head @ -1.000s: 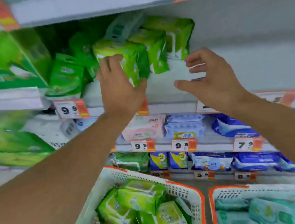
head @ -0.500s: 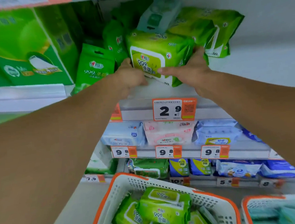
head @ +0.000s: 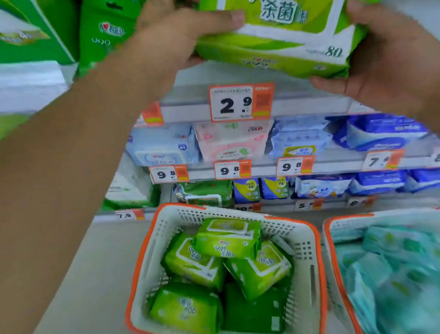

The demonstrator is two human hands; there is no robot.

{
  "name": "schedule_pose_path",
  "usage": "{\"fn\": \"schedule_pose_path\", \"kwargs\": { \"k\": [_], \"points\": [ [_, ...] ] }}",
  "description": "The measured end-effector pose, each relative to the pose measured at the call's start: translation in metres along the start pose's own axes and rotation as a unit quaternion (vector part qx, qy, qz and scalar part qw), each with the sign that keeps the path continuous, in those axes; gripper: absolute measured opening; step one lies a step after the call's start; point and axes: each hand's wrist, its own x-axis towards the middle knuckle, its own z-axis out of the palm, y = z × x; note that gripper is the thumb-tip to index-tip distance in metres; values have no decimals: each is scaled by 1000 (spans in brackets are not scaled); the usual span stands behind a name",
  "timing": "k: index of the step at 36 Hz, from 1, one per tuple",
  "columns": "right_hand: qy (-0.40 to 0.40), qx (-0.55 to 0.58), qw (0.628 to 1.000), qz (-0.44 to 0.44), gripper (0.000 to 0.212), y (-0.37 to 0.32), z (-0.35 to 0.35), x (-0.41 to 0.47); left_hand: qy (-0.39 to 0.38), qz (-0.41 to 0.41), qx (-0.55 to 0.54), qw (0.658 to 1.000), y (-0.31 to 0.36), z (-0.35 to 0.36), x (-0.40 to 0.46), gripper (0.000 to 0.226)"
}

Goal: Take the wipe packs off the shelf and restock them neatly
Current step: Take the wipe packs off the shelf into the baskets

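I hold one green wipe pack (head: pixel 281 27) above the white basket (head: pixel 310 260), left hand (head: pixel 177 35) and right hand (head: pixel 394 55) fingers curled round its ends; four packs (head: pixel 227 237) binned, restocking not started.

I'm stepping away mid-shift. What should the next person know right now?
Left hand and right hand both grip one green wipe pack, held in front of the top shelf.
Several green packs lie loose in the white basket below.
More green packs remain on the shelf.
Left: clear those, then restock all neatly.
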Motion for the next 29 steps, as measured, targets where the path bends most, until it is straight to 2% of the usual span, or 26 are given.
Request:
{"fn": "schedule_pose_path", "kwargs": {
  "k": [4,9,12,16,19,22,26,29],
  "points": [
    [-1,17,999,35,34,22,6,-32,-5,14,10,1000,-17,-5,-45,103],
    [-39,94,994,41,52,47,31,-58,1,38,14,999,-31,-26,-77,119],
    [-32,144,987,69,58,67,52,-67,-20,5,12,1000,-40,-43,-96,106],
    [6,162,974,160,47,115,82,-81,-22,-111,-5,994,-83,-65,-131,93],
    [27,127,960,249,37,158,100,-86,-17,-222,-42,974,-126,-79,-156,80],
    [38,118,940,318,28,195,120,-87,-1,-298,-61,953,-162,-94,-177,75],
    [48,102,920,376,36,231,139,-92,16,-362,-85,928,-197,-108,-201,65],
    [46,88,909,404,35,248,150,-93,33,-397,-83,913,-216,-116,-211,72]
  ]
}}
